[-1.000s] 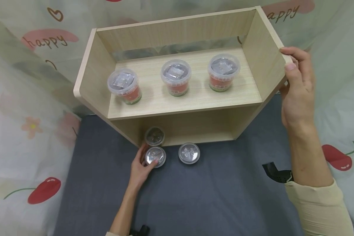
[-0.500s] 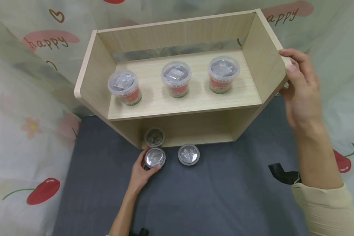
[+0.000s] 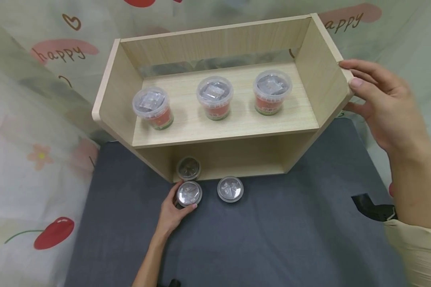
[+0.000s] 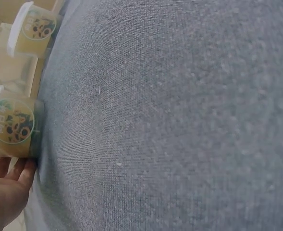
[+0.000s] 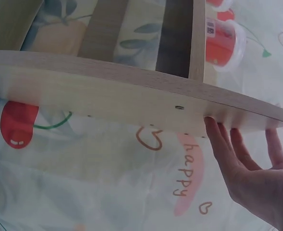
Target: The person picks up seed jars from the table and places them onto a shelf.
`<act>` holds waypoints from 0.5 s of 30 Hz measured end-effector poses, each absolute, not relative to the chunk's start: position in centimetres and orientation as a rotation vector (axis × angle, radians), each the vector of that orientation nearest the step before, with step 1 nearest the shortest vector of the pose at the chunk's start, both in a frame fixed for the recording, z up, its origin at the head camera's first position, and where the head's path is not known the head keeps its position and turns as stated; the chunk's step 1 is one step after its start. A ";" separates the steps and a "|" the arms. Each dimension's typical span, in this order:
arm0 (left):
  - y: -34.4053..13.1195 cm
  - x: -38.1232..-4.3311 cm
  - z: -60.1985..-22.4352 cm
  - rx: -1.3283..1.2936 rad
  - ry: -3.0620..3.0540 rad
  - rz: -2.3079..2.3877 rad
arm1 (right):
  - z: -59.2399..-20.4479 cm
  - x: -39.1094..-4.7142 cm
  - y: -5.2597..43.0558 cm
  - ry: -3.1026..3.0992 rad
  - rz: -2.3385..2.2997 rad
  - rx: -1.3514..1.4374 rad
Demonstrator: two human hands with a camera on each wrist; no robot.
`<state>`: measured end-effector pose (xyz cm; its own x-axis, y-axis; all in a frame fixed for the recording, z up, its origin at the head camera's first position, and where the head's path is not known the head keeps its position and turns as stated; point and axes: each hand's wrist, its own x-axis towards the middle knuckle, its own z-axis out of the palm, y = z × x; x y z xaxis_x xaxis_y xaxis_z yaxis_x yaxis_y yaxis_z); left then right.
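My left hand (image 3: 170, 213) holds a small lidded plastic cup (image 3: 188, 193), its fingers along the left side and its thumb at the near right. The cup stands upright on the cloth. In the left wrist view this cup (image 4: 16, 127) bears a sunflower label, and the fingertips lie low on its side. Behind it, a similar cup (image 3: 188, 167) stands inside the lower level of a pale wooden shelf (image 3: 244, 119). A third such cup (image 3: 230, 189) is on the cloth to the right. My right hand (image 3: 391, 103) grips the front edge of the shelf's right side panel with its fingertips.
Three red-labelled cups, left (image 3: 152, 107), middle (image 3: 215, 97) and right (image 3: 272, 92), stand on the upper board. Dark grey cloth (image 3: 273, 235) covers the table. A printed curtain (image 3: 46, 119) hangs behind and at both sides.
My right wrist and forearm have swung outward to the right, while the fingertips stay at the shelf edge. The left thumb has slid from the cup's lid to its near side.
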<state>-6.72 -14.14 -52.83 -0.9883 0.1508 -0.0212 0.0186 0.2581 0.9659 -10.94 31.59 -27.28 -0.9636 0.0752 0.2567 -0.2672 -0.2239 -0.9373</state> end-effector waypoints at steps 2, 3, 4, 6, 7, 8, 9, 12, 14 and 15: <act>-14.2 -6.6 -52.7 0.163 2.418 1.827 | -27.1 -10.9 31.6 -1.811 2.292 0.209; -14.3 -6.5 -52.6 0.161 2.428 1.815 | -27.0 -10.9 31.7 -1.819 2.289 0.202; -14.3 -6.4 -52.6 0.158 2.433 1.805 | -26.9 -10.9 31.7 -1.827 2.289 0.197; -14.4 -6.3 -52.4 0.153 2.437 1.787 | -26.7 -11.0 31.8 -1.842 2.290 0.201; -14.5 -6.2 -52.3 0.149 2.438 1.777 | -26.7 -10.9 31.9 -1.848 2.294 0.211; -14.5 -6.1 -52.3 0.145 2.436 1.769 | -26.6 -11.0 31.9 -1.850 2.304 0.223; -14.6 -6.0 -52.2 0.142 2.434 1.762 | -26.6 -11.0 32.0 -1.853 2.313 0.237; -14.7 -5.8 -51.9 0.162 2.419 1.760 | -26.6 -11.0 32.3 -1.855 2.354 0.291; -14.7 -5.6 -51.7 0.192 2.418 1.760 | -26.7 -11.1 32.5 -1.849 2.381 0.316; -14.7 -5.5 -51.5 0.208 2.419 1.758 | -26.7 -11.2 32.5 -1.847 2.391 0.327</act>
